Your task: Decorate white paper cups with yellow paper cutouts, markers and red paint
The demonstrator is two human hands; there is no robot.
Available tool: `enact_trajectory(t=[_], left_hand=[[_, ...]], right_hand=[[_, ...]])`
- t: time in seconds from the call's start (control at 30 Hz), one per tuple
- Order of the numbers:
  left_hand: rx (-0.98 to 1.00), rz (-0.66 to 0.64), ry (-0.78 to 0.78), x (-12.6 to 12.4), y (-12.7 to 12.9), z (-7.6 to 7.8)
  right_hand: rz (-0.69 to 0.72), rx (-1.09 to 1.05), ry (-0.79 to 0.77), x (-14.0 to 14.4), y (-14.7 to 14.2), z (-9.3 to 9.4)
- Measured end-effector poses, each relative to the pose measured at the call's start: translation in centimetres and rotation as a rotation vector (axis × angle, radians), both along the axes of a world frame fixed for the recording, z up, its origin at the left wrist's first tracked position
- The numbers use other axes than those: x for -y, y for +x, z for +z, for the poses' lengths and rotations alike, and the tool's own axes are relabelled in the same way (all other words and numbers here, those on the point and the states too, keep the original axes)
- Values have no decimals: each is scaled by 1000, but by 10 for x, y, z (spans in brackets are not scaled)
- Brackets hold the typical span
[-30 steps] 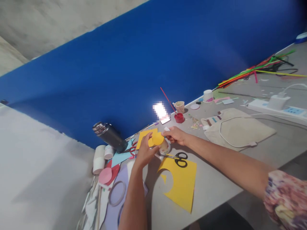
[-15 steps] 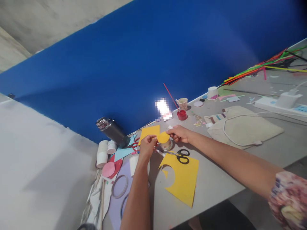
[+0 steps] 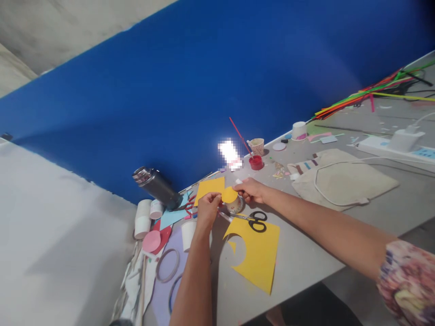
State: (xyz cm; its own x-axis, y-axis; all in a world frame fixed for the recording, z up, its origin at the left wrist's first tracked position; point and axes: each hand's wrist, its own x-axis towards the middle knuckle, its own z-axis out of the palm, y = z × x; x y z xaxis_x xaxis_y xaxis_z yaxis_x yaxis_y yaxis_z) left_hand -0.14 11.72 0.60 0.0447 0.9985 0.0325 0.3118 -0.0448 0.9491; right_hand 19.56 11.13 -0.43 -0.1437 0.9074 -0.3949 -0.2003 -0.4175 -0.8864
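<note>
Yellow paper disc between hands

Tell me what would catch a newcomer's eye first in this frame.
The big blue backdrop fills the far side behind the grey table. At centre, the left hand and right hand pinch a small yellow paper circle between them. Just nearer lies a yellow sheet with a round cut-out, black-handled scissors at its far edge.

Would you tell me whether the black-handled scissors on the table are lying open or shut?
Open, it seems: the scissors lie flat partly on the yellow sheet, their two black handle loops spread apart. The blades are too small to confirm.
</note>
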Motion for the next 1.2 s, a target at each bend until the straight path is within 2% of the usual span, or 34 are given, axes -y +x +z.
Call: enact_trajectory(t=[0.7, 1.2], left_hand=[[140, 66, -104, 5, 8, 6], [360, 53, -252, 8, 12, 5]], right_hand=[[-15, -1, 10, 1, -3, -1], [1, -27, -11, -1, -3, -6]])
